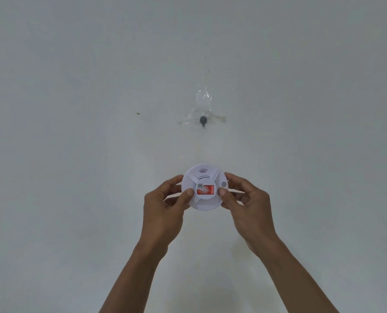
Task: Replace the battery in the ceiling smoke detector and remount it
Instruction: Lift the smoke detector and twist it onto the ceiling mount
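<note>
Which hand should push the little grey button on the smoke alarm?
The right hand, probably. Its thumb already rests beside the grey button on the right of the smoke detector. The left hand grips the opposite edge, farther away, so it can steady the detector.

Surface: plain white ceiling (75, 86), evenly lit.
Fixture: small dark round hook (203, 120) under crinkled clear tape (202, 98).
Mark: tiny brown speck (138, 113), well left.

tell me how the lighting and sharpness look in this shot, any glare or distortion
Head view: dim, flat, greyish light over the ceiling, darker toward the corners; no hard shadows; faint glare on the clear tape; the smoke detector looks slightly soft, its label unreadable; the forearms splay outward, wide-angle stretch.
</note>
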